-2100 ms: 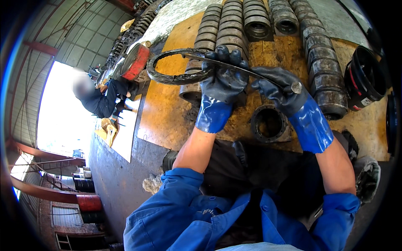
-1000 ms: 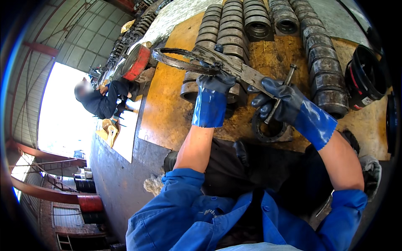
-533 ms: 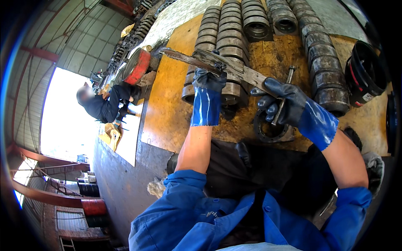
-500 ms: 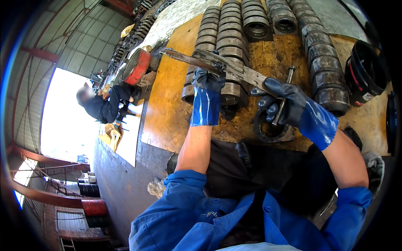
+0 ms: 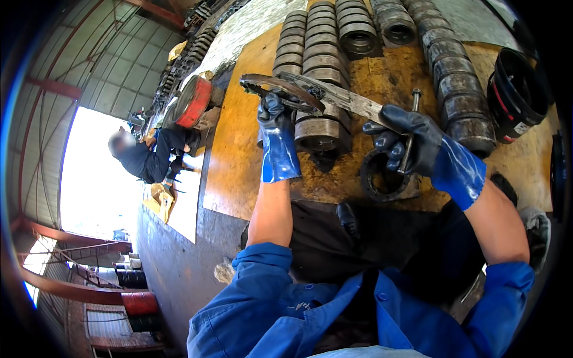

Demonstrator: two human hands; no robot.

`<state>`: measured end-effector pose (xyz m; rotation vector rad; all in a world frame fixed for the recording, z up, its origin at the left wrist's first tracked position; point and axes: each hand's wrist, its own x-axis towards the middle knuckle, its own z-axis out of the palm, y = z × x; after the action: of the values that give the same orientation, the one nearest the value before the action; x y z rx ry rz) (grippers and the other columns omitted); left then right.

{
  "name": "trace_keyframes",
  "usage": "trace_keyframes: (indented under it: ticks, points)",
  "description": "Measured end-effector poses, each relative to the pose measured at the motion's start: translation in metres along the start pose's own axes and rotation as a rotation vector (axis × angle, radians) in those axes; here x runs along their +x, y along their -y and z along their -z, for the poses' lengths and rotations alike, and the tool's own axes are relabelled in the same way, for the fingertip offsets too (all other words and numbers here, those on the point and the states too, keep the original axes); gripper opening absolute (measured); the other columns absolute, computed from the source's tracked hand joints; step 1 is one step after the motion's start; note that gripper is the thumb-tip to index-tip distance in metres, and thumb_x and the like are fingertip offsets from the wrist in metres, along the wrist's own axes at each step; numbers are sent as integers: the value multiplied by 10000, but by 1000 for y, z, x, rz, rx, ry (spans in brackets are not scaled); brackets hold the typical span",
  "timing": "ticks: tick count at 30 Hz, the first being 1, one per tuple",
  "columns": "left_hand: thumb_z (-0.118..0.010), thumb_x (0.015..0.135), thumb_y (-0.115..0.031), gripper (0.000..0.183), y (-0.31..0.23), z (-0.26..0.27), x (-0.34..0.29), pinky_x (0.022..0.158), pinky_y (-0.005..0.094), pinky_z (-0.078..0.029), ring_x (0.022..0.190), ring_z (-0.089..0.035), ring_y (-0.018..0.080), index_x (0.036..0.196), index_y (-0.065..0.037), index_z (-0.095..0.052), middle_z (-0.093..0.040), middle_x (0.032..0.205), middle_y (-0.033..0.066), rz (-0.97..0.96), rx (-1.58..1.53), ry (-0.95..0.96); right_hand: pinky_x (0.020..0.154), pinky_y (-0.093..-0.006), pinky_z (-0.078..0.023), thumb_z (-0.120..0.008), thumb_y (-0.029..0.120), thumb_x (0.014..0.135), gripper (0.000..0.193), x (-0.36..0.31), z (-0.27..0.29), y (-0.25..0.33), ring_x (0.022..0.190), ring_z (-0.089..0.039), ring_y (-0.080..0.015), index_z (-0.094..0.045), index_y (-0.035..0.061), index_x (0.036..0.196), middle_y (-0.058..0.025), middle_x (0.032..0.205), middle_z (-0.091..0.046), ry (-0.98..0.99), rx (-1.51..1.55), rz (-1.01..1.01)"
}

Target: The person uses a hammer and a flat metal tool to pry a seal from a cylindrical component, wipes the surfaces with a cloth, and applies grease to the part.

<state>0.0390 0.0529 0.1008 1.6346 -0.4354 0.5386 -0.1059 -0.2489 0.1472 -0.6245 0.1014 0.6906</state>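
My gloved left hand is closed on a metal ring, held tilted above the rows of metal rings, with dark grease along it. In my right hand, also gloved and closed, are a flat wooden stick and a long steel bolt. The stick's far end lies against or just behind the raised ring; which of these I cannot tell. Dark grease clings near where they meet. The bolt stands crosswise to the stick, its shank partly hidden by my fingers. Below my right hand lies a flanged ring with holes.
Several rows of stacked metal rings stretch away over a greasy yellow board. A black bucket stands at the right. Farther left are a red-rimmed drum and a person sitting low.
My left hand has moved slightly left and tilted the ring, so more of its round opening shows. My right hand still grips the stick and bolt, almost in the same place.
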Motion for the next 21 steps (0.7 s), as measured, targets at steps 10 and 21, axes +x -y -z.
trace_keyframes:
  ticks: [10, 21]
  points:
    - [-592, 838, -172, 198, -23, 6, -5, 677, 385, -541, 756, -650, 266, 927, 5, -606, -662, 892, 127, -58, 109, 153, 434, -197, -493, -582, 301, 907, 389, -14, 20, 7, 507, -597, -85, -573, -64, 1041, -103, 729, -656, -22, -48, 11]
    - [-662, 747, -129, 232, -61, 2, -13, 705, 391, -532, 807, -654, 309, 964, -54, -633, -675, 956, 122, -592, 892, 460, 465, -165, -478, -599, 276, 880, 458, -27, 27, 11, 568, -557, -73, -511, -105, 1120, -138, 867, -613, -66, -116, 61]
